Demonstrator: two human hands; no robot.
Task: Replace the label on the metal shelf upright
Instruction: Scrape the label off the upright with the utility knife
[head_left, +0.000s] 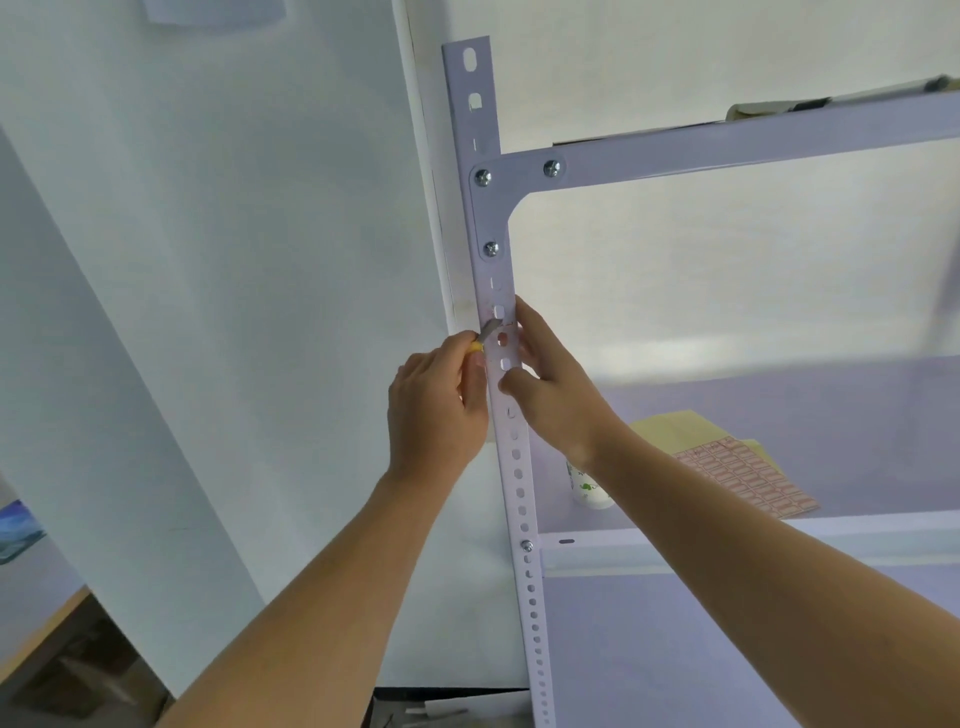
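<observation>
The left hand (436, 410) grips a small yellow-handled scraper (488, 332), fingers curled tight round the handle, the blade tip laid against the front face of the white metal upright (521, 499); the right hand (550, 395) steadies that upright from the other side, thumb across the front and fingers reaching up along its right edge, so it holds the post rather than merely touching it. The label (506, 326) shows only as faint reddish scraps just beside the blade, around the square holes below the bolted corner bracket; it looks largely scraped off already, though how much glue is left is too small to tell. A label sheet (748, 483) of red-bordered stickers lies on the shelf (727, 623) behind the right forearm, with a white bottle (587, 486) near it — presumably the supplies for the next step.

The chief risk is the blade; it points toward the right fingers, which sit just beside the patch, and a slip on smooth paint or a catch in a hole could send it across into them. Too steep an angle could also gouge the paint; leftover residue might keep a fresh sticker from bonding flat — and a label set over a hole would likely pucker.
</observation>
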